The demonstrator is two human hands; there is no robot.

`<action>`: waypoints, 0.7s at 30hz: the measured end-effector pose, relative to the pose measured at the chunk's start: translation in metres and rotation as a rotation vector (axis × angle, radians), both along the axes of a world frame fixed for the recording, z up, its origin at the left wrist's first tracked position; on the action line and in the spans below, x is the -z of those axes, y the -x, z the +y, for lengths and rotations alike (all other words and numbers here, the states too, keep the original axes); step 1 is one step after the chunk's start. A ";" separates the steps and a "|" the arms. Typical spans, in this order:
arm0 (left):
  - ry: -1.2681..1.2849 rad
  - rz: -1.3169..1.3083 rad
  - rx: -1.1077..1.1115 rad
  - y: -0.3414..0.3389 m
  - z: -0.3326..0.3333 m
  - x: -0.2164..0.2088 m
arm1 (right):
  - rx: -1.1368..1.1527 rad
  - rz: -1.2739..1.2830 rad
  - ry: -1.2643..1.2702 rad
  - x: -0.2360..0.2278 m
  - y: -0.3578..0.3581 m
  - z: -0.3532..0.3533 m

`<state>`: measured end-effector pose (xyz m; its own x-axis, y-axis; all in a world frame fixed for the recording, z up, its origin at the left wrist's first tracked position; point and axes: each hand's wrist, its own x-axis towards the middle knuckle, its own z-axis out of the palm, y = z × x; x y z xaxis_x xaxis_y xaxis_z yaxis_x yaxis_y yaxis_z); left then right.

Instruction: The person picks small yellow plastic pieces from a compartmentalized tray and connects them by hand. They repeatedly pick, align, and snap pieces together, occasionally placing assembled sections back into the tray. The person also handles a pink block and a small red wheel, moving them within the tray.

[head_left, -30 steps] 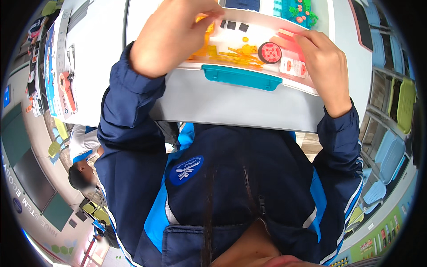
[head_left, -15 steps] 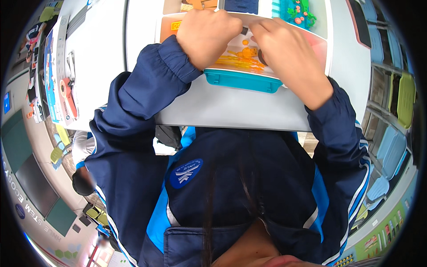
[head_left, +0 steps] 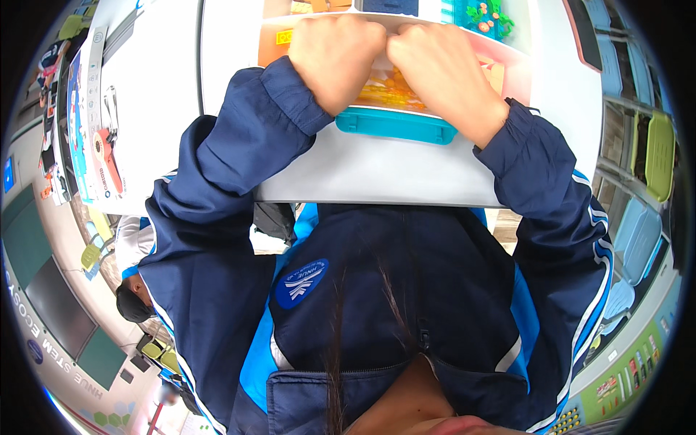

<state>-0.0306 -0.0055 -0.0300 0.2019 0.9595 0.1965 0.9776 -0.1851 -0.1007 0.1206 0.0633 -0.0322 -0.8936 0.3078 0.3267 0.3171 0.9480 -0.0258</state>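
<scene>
Resting knuckles-up, left hand (head_left: 335, 58) and right hand (head_left: 442, 72) touch over the tray (head_left: 395, 123).

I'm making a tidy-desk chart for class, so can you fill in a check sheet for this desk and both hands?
Surface: white table, bare along its near edge.
Job's things: clear plastic case with a teal handle, holding orange pieces.
Clutter: green and blue toy parts at the far edge; a printed box on the neighbouring table to the left.
Hands: left hand and right hand, both curled into fists, side by side on the case; what the fingers grip is hidden.
Cables: nothing seen.
Surroundings: green and blue chairs to the right; another person lower left.
</scene>
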 end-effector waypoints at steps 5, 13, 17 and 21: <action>-0.024 0.001 0.060 0.003 0.004 0.003 | -0.066 -0.072 -0.005 0.002 -0.006 0.006; 0.214 0.058 0.089 -0.009 0.008 -0.015 | -0.019 -0.168 0.068 -0.067 -0.083 0.020; 0.259 0.187 0.228 -0.013 0.015 -0.024 | -0.080 -0.215 -0.025 -0.044 -0.088 0.029; 0.154 -0.048 0.262 -0.022 0.017 -0.041 | -0.067 -0.201 0.010 -0.028 -0.093 0.032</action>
<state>-0.0088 0.0112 0.0107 0.4407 0.8951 0.0680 0.8973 -0.4413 -0.0066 0.2137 0.0949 -0.0041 -0.9590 0.2480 0.1374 0.2532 0.9672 0.0215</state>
